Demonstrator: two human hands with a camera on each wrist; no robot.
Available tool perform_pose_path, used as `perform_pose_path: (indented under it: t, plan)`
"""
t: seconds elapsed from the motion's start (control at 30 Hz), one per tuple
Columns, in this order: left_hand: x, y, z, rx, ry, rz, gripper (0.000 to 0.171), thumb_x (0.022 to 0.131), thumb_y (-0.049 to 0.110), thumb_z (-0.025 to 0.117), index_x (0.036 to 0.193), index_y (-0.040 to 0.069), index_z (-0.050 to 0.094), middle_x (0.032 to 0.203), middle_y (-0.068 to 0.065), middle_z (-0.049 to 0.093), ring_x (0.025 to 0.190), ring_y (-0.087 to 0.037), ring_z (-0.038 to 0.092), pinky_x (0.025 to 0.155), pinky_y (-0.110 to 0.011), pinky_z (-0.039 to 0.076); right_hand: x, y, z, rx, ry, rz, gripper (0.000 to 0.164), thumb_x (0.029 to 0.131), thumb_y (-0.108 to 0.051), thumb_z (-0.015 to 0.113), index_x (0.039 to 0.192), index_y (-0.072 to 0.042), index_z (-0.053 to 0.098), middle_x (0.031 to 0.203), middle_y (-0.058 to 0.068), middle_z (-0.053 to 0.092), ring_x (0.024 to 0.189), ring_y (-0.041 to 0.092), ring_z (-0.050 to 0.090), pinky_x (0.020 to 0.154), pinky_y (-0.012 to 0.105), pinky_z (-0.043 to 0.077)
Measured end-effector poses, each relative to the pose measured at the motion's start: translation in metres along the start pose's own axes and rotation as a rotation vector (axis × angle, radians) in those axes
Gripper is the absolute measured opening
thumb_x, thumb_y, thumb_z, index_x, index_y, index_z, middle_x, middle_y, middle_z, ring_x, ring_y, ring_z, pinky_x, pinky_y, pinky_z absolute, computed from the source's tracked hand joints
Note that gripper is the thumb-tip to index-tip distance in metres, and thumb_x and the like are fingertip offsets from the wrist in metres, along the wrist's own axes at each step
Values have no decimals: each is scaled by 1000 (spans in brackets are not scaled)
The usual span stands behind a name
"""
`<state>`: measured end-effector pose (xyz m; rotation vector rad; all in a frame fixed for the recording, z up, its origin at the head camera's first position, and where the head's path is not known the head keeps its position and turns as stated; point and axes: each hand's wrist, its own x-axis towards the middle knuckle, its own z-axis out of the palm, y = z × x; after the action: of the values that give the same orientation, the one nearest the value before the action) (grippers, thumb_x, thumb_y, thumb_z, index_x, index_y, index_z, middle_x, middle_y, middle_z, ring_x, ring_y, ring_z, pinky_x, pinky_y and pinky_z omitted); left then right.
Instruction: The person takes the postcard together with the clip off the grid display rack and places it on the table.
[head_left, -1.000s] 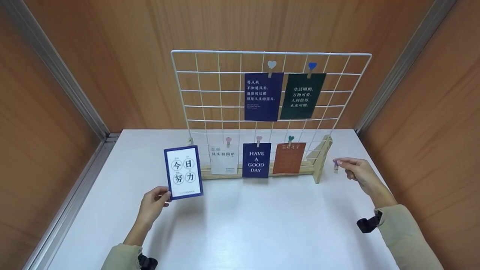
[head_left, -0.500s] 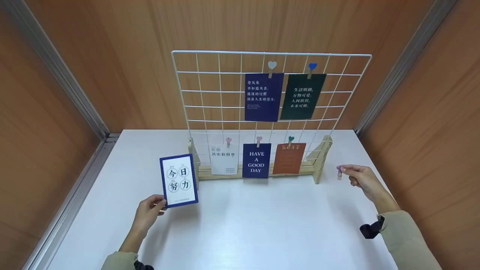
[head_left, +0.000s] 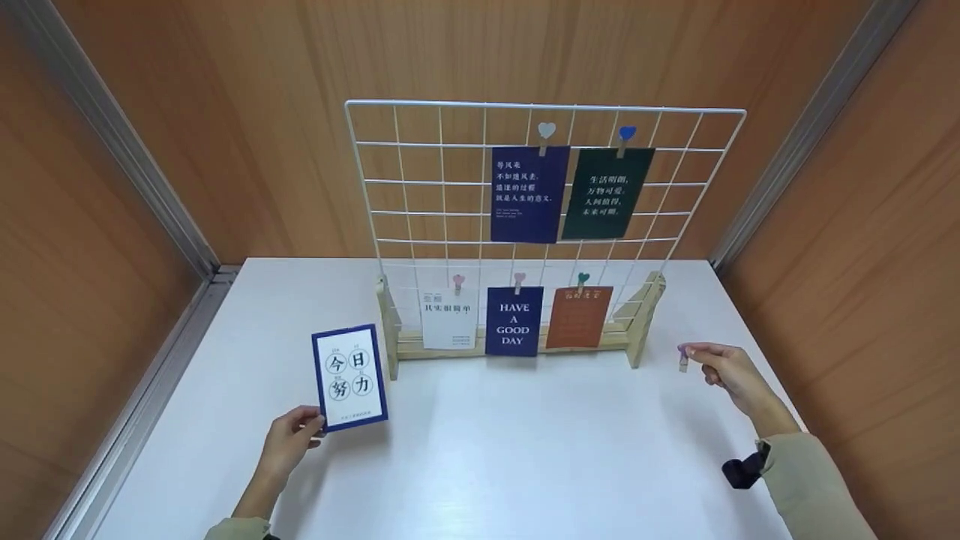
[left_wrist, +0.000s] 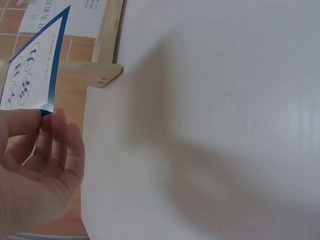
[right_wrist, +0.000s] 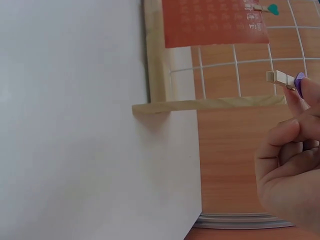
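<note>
My left hand (head_left: 289,444) pinches the lower left corner of a blue-bordered white card (head_left: 350,379), which bears circled black characters. It is held up left of a white wire grid rack (head_left: 424,181) on a wooden base. In the left wrist view, thumb and fingers meet at the card's corner (left_wrist: 47,107). To the right of the rack, my right hand (head_left: 739,379) pinches a small wooden clothespin (head_left: 683,360) with a purple top between thumb and forefinger. The right wrist view shows the clothespin's wooden end (right_wrist: 280,78) pointing away from the fingers.
Heart-topped clothespins hold a navy card (head_left: 529,195) and a dark green card (head_left: 609,193) on the rack's upper part. Lower down hang a white card (head_left: 448,321), a blue "HAVE A GOOD DAY" card (head_left: 514,322) and an orange card (head_left: 578,319). Wooden walls enclose the white table (head_left: 525,450).
My left hand has drawn the card down and left, away from the rack's left end. My right hand has moved down and slightly right with the clothespin. The rack's cards stay in place.
</note>
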<state>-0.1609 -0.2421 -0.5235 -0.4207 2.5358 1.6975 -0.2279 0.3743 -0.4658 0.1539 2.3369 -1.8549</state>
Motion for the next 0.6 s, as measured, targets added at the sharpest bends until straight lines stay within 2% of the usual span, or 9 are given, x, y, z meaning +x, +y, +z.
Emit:
perform_pose_path:
  t: [0.2, 0.3, 0.6]
  plan:
    - [-1, -7, -2, -4, -10, -16, 24, 89, 4, 46, 107, -11, 51, 88, -12, 57, 78, -20, 55, 69, -30, 48, -3, 10, -2, -2, -12, -7, 26, 84, -23, 60, 101, -4, 65, 79, -5, 60, 50, 4, 40, 48, 19, 35]
    - [-2, -10, -3, -3, -12, -31, 25, 89, 4, 46, 107, -12, 50, 88, -12, 56, 78, -20, 56, 68, -29, 48, -4, 14, -4, 2, -26, -11, 17, 85, -21, 59, 97, -12, 67, 81, -7, 61, 51, 3, 40, 48, 18, 35]
    - [1, -22, -7, 11, -25, -85, 27, 90, 5, 44, 109, -12, 48, 89, -13, 56, 78, -19, 56, 69, -30, 48, -4, 24, -6, -56, 10, 67, 38, 84, -27, 60, 108, 2, 60, 83, -5, 60, 53, 5, 40, 51, 20, 37]
